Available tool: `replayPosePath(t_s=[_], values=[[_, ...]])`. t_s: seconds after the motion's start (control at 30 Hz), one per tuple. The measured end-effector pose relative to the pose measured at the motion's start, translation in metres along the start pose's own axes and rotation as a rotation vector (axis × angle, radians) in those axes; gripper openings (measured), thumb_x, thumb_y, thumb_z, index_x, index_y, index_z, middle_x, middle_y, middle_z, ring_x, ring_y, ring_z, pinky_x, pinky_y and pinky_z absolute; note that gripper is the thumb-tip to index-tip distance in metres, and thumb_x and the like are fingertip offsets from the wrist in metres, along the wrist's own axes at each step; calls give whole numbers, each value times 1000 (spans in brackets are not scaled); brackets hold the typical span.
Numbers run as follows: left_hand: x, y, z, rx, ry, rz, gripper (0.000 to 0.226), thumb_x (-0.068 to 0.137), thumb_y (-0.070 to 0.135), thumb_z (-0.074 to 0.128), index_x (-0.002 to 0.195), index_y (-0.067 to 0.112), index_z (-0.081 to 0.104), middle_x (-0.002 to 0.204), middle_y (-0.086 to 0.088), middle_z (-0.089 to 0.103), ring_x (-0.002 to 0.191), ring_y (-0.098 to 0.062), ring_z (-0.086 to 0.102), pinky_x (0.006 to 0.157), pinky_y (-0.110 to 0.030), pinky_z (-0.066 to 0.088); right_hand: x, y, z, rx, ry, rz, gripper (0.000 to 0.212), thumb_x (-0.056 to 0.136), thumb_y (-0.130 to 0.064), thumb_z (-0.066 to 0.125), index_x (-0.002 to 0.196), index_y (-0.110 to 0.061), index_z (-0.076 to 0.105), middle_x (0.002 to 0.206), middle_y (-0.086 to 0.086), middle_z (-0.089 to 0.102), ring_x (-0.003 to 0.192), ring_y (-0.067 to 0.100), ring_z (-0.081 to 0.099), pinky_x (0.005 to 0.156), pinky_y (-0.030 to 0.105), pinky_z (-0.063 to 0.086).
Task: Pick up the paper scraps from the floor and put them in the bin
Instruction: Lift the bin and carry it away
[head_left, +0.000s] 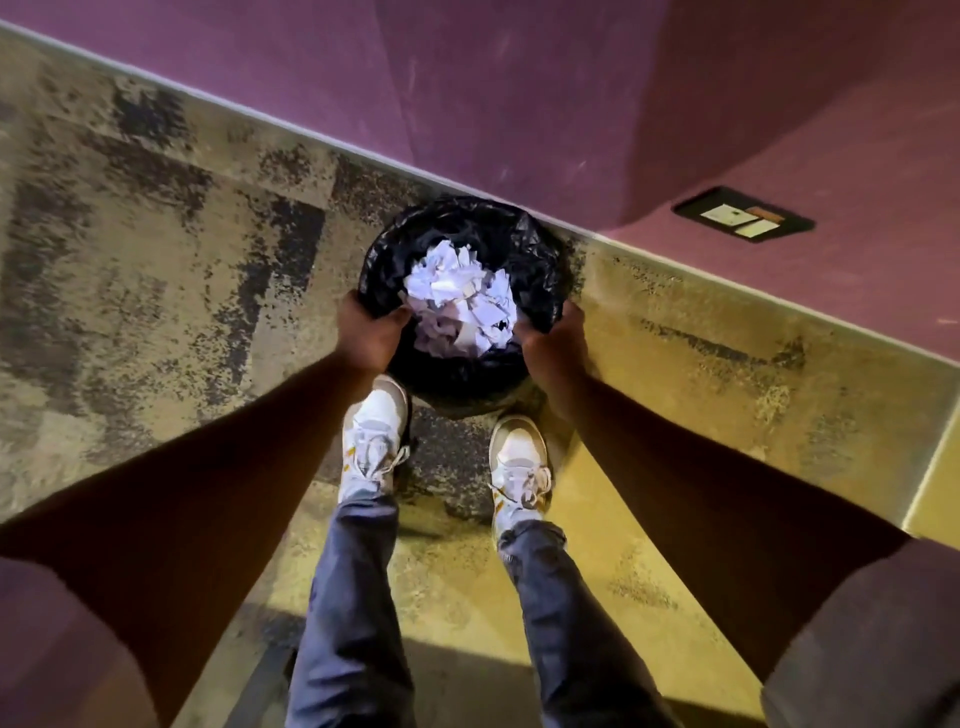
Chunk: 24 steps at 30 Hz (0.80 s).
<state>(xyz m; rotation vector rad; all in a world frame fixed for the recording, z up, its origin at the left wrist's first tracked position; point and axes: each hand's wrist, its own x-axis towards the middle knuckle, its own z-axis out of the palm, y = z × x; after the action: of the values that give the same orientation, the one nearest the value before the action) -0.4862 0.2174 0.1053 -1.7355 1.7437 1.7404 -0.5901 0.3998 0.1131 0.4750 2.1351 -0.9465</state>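
A round bin (498, 234) lined with a black plastic bag stands on the floor against the purple wall. A heap of white paper scraps (460, 299) fills its middle. My left hand (366, 335) grips the bin's rim on the left side, fingers curled over the bag edge. On the right side my right hand (553, 345) holds the rim the same way. Both arms reach down from the lower corners of the head view. I see no loose scraps on the floor around the bin.
My two feet in white sneakers (374, 431) stand just in front of the bin on a mottled grey and yellow carpet (156, 291). The purple wall (571, 104) runs diagonally behind it, with a black wall plate (743, 214) at the right.
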Motion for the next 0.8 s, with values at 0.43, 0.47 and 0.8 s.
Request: replayPosePath(t_s=[0.43,0.47,0.8], values=[[57,-31,-27,141,-192,-216,58,81,35,72,129,19,43,133,-13,59,119,-31,61,103,-53,50,-1,23,44,6,207,57,46,95,-8,61,139,-14,50,125,20,68,113,43,65,87,48,54],[58,-26,-33,185,-194,-188,67,75,41,74,130,19,43,133,-13,59,120,-32,60,103,-53,50,-5,23,46,14,209,55,45,95,-8,60,138,-16,51,123,20,69,111,42,65,86,49,55],[49,41,-39,824,-237,524,46,89,12,65,133,13,52,124,-19,61,112,-36,59,88,-34,45,-46,28,12,-121,103,-95,52,98,-11,55,147,-26,50,126,16,71,110,41,67,83,49,57]])
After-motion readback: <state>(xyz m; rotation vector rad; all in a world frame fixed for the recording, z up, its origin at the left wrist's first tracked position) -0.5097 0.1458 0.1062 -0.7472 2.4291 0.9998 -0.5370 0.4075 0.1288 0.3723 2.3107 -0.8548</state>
